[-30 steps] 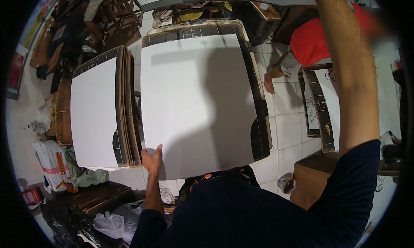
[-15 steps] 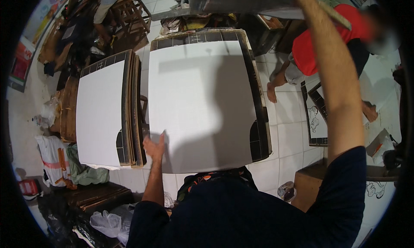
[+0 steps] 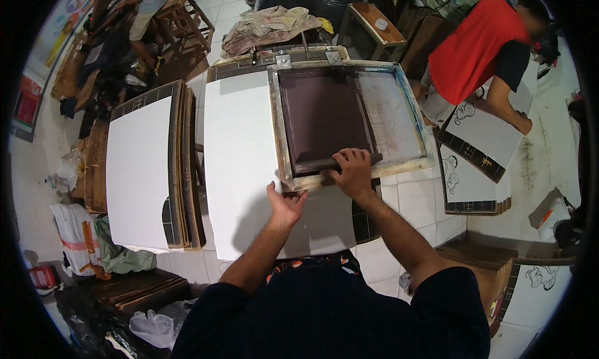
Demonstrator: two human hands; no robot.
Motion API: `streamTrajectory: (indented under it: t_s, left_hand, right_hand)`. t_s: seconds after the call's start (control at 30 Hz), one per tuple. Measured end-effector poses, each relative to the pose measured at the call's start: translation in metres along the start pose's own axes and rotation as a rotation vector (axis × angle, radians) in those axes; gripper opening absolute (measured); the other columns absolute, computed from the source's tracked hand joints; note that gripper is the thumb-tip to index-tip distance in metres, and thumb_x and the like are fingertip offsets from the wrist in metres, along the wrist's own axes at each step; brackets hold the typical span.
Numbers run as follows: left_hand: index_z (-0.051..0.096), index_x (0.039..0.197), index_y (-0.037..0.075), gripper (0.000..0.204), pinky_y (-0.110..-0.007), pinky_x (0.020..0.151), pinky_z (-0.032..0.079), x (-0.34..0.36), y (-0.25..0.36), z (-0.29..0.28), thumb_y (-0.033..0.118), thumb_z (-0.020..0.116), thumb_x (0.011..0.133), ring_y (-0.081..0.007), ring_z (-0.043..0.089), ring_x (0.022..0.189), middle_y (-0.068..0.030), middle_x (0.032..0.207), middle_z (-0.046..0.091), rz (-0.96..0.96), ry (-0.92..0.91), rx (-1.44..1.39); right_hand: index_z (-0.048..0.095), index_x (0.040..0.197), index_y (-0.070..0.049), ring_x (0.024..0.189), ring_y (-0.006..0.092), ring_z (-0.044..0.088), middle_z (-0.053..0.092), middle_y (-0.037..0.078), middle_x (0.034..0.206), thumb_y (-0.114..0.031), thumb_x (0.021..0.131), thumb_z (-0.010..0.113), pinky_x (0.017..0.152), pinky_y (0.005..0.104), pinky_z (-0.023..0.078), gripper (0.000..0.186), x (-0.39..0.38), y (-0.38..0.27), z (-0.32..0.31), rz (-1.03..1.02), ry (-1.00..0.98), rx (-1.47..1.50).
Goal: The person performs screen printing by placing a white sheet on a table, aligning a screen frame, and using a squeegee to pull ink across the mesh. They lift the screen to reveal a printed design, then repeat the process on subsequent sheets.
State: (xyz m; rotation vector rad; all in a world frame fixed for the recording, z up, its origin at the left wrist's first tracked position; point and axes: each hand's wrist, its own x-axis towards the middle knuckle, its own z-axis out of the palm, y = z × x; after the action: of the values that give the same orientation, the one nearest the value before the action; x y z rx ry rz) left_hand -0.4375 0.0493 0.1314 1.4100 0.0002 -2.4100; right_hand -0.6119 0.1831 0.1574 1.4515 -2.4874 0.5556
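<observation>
A screen-printing frame (image 3: pixel 279 128) with a pale, stained wooden rim lies over the right part of a white sheet on a board (image 3: pixel 240 140). Dark purplish mesh fills its left part; a paler, stained strip runs down its right. Along the near inner side rests a dark bar-shaped squeegee (image 3: pixel 315 165). My right hand (image 3: pixel 354 175) has its fingers closed over this squeegee. Beside the frame's near-left corner, my left hand (image 3: pixel 286 206) is open, thumb and fingers apart, its fingertips at the rim. Metal hinge clamps (image 3: pixel 284 62) sit at the far rim.
To the left stands another white-covered board (image 3: pixel 140 172) on a stack. A crumpled cloth (image 3: pixel 268 31) lies beyond the frame. On the right, a person in a red top (image 3: pixel 468 53) bends over boards with printed line drawings (image 3: pixel 472 137). A wooden stool (image 3: pixel 377 25) stands far right.
The frame, raised at the top before, now lies down over the sheet. My right arm has come down and the hand grips the squeegee. My left hand has moved right to the frame's corner.
</observation>
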Motion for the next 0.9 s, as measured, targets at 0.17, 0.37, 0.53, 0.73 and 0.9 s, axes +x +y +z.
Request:
streamTrajectory:
  t_s: [0.17, 0.37, 0.53, 0.73, 0.9]
  left_hand:
    - [0.04, 0.15, -0.003, 0.093, -0.054, 0.113, 0.038, 0.044, -0.011, -0.07, 0.044, 0.084, 0.083, -0.036, 0.052, 0.131, -0.0208, 0.146, 0.051, 0.846, 0.235, 1.183]
    - [0.03, 0.159, -0.005, 0.122, -0.063, 0.125, 0.02, 0.063, 0.004, -0.074, 0.047, 0.092, 0.069, -0.0413, 0.03, 0.155, -0.0251, 0.16, 0.04, 1.314, -0.05, 1.955]
    - [0.032, 0.157, -0.009, 0.121, -0.065, 0.125, 0.022, 0.065, 0.0, -0.076, 0.051, 0.091, 0.069, -0.0434, 0.036, 0.153, -0.0284, 0.156, 0.045, 1.386, -0.048, 1.922]
    - [0.033, 0.156, -0.01, 0.117, -0.065, 0.124, 0.024, 0.067, 0.0, -0.077, 0.048, 0.09, 0.071, -0.044, 0.038, 0.151, -0.0311, 0.154, 0.046, 1.443, -0.046, 1.939]
    - [0.035, 0.154, -0.011, 0.117, -0.063, 0.124, 0.025, 0.065, 0.0, -0.074, 0.04, 0.094, 0.067, -0.0428, 0.038, 0.151, -0.0274, 0.156, 0.046, 1.402, -0.036, 1.921]
  right_hand:
    - [0.067, 0.106, -0.015, 0.099, 0.0274, 0.06, 0.064, 0.003, 0.101, -0.033, 0.081, 0.083, 0.091, 0.0464, 0.041, 0.035, 0.019, 0.023, 0.034, 0.036, -0.29, 0.036]
    - [0.066, 0.104, -0.016, 0.1, 0.0289, 0.061, 0.065, 0.004, 0.099, -0.023, 0.078, 0.083, 0.088, 0.0466, 0.042, 0.032, 0.139, 0.074, 0.069, 0.007, -0.137, 0.001]
    - [0.066, 0.108, -0.016, 0.106, 0.0272, 0.062, 0.067, 0.003, 0.107, -0.027, 0.083, 0.082, 0.092, 0.0462, 0.042, 0.032, 0.256, 0.109, 0.134, -0.036, 0.097, -0.102]
    - [0.068, 0.109, -0.017, 0.105, 0.0263, 0.063, 0.068, 0.001, 0.106, -0.025, 0.084, 0.081, 0.093, 0.0461, 0.043, 0.03, 0.247, 0.106, 0.139, -0.109, -0.068, -0.041]
    - [0.07, 0.104, -0.015, 0.099, 0.0287, 0.06, 0.063, 0.003, 0.098, -0.015, 0.085, 0.067, 0.092, 0.0478, 0.043, 0.02, 0.146, 0.074, 0.09, -0.191, 0.001, 0.015]
